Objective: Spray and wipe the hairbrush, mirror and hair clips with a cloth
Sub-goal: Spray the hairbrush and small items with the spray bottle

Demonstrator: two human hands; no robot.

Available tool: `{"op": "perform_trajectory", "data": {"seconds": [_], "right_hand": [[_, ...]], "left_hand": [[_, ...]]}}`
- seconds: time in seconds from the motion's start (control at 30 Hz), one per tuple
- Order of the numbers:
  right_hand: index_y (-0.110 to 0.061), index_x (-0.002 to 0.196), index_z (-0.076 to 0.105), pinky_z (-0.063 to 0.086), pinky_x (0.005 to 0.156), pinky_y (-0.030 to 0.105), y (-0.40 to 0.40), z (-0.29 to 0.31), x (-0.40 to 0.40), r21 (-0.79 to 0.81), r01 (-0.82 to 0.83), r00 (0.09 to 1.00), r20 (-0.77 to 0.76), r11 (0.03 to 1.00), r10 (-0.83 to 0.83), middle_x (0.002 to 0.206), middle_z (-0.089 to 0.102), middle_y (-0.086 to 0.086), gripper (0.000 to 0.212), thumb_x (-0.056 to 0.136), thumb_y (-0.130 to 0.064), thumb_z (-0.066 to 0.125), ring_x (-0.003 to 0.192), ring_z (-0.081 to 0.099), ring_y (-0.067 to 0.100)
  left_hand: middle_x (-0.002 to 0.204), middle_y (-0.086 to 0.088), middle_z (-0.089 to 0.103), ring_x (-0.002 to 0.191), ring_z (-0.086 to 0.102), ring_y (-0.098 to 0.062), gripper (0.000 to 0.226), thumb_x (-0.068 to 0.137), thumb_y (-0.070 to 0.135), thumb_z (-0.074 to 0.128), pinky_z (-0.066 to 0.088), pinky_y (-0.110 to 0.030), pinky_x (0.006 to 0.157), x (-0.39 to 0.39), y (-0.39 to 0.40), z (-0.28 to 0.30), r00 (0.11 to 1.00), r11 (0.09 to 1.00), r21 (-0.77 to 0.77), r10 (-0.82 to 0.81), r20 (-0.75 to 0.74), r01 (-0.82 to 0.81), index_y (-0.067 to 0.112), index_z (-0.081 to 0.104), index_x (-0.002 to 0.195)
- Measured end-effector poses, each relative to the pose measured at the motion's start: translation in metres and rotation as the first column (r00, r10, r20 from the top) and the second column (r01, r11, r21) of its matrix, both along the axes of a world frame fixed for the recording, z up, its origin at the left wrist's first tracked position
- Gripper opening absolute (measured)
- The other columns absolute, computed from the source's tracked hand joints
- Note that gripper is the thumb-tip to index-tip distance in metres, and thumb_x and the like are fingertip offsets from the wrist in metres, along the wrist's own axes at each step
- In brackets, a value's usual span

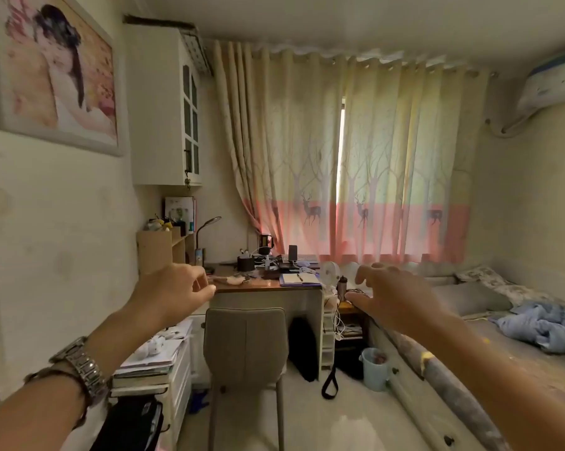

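Both arms reach forward in mid-air, well short of the wooden desk [265, 284] under the curtain. My left hand [173, 291] has its fingers curled loosely with nothing in it; a metal watch sits on that wrist. My right hand [391, 294] is spread, fingers apart, empty. On the desk's near left part lies a pale hairbrush [230, 280] with small dark items beside it, too small to tell apart. No mirror, spray bottle or cloth can be made out from here.
A grey chair [247, 340] stands pushed in front of the desk. A white drawer unit with stacked books [151, 362] is at the left. A bed with a blue blanket [544, 327] runs along the right. A light blue bin [375, 369] and a black bag sit on the floor.
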State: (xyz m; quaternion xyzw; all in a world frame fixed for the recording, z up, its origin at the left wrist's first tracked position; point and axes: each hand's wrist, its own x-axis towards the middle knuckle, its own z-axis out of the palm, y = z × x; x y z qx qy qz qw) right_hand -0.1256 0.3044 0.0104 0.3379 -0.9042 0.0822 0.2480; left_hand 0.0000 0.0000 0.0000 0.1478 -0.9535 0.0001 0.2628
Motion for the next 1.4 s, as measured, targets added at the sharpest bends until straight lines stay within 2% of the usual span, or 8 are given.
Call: {"op": "perform_trajectory", "data": {"seconds": [0.17, 0.37, 0.57, 0.77, 0.93, 1.07, 1.2, 1.4], "right_hand": [[-0.023, 0.11, 0.054, 0.047, 0.071, 0.025, -0.049, -0.011, -0.046, 0.026, 0.036, 0.999, -0.026, 0.999, -0.035, 0.105, 0.062, -0.006, 0.034, 0.091, -0.051, 0.05, 0.083, 0.058, 0.011], [-0.027, 0.115, 0.056, 0.044, 0.073, 0.024, -0.115, -0.006, -0.113, -0.002, 0.077, 0.997, -0.003, 0.997, -0.077, 0.114, 0.062, -0.007, 0.036, 0.09, -0.053, 0.052, 0.091, 0.058, 0.011], [-0.025, 0.113, 0.058, 0.05, 0.075, 0.024, -0.161, -0.007, -0.171, -0.047, 0.12, 0.991, 0.068, 0.992, -0.117, 0.111, 0.062, -0.006, 0.035, 0.09, -0.051, 0.052, 0.086, 0.057, 0.009], [-0.025, 0.108, 0.06, 0.043, 0.063, 0.022, -0.185, -0.023, -0.244, 0.015, 0.184, 0.98, 0.076, 0.983, -0.184, 0.104, 0.064, -0.006, 0.034, 0.09, -0.052, 0.05, 0.088, 0.06, 0.012], [-0.025, 0.104, 0.06, 0.051, 0.071, 0.027, -0.195, -0.038, -0.327, 0.033, 0.199, 0.977, 0.071, 0.979, -0.201, 0.104, 0.063, -0.006, 0.035, 0.089, -0.054, 0.049, 0.086, 0.06, 0.012], [-0.025, 0.108, 0.06, 0.042, 0.064, 0.024, -0.201, -0.033, -0.401, 0.058, 0.188, 0.979, 0.074, 0.981, -0.192, 0.108, 0.062, -0.007, 0.036, 0.09, -0.054, 0.048, 0.083, 0.056, 0.01], [-0.027, 0.115, 0.058, 0.038, 0.066, 0.024, -0.214, -0.028, -0.465, 0.044, 0.155, 0.985, 0.07, 0.987, -0.158, 0.113, 0.062, -0.009, 0.037, 0.09, -0.053, 0.05, 0.082, 0.049, 0.007], [-0.029, 0.112, 0.057, 0.047, 0.073, 0.027, -0.249, -0.045, -0.554, 0.062, 0.14, 0.985, 0.094, 0.988, -0.146, 0.11, 0.062, -0.009, 0.036, 0.088, -0.056, 0.051, 0.086, 0.054, 0.01]], "left_hand": [[0.089, 0.008, 0.063, 0.079, 0.058, -0.007, 0.018, 0.093, 0.047, 0.05, 0.042, -0.018, 0.059, -0.052, -0.043, -0.011, 1.0, 0.999, -0.034, 0.01, 0.024, -0.009, 0.03, 0.057, 0.09], [0.086, 0.008, 0.062, 0.074, 0.055, -0.005, 0.022, 0.092, 0.046, 0.051, 0.036, -0.017, 0.055, -0.126, -0.112, -0.003, 0.998, 0.999, -0.034, -0.038, 0.055, 0.04, 0.026, 0.061, 0.095], [0.084, 0.008, 0.062, 0.076, 0.057, -0.007, 0.026, 0.089, 0.053, 0.051, 0.055, -0.034, 0.074, -0.21, -0.17, 0.0, 0.989, 0.992, 0.027, -0.124, 0.077, 0.122, 0.029, 0.06, 0.091], [0.093, 0.01, 0.063, 0.081, 0.058, -0.004, 0.024, 0.092, 0.051, 0.048, 0.048, -0.019, 0.064, -0.3, -0.187, -0.013, 0.974, 0.98, -0.067, -0.175, 0.141, 0.185, 0.03, 0.06, 0.097], [0.089, 0.011, 0.062, 0.077, 0.057, -0.003, 0.028, 0.091, 0.055, 0.047, 0.051, -0.022, 0.065, -0.382, -0.194, -0.033, 0.973, 0.983, -0.036, -0.17, 0.155, 0.178, 0.03, 0.06, 0.096], [0.087, 0.012, 0.061, 0.077, 0.056, -0.003, 0.027, 0.091, 0.054, 0.046, 0.041, -0.019, 0.057, -0.449, -0.197, -0.038, 0.974, 0.987, -0.052, -0.141, 0.175, 0.153, 0.032, 0.061, 0.095], [0.089, 0.012, 0.063, 0.08, 0.058, -0.006, 0.027, 0.09, 0.056, 0.047, 0.05, -0.025, 0.065, -0.509, -0.206, -0.038, 0.977, 0.99, -0.028, -0.13, 0.171, 0.136, 0.033, 0.062, 0.094], [0.094, 0.012, 0.064, 0.081, 0.057, -0.007, 0.03, 0.09, 0.056, 0.047, 0.043, -0.025, 0.062, -0.6, -0.235, -0.054, 0.972, 0.988, -0.036, -0.138, 0.189, 0.147, 0.032, 0.063, 0.096]]}}
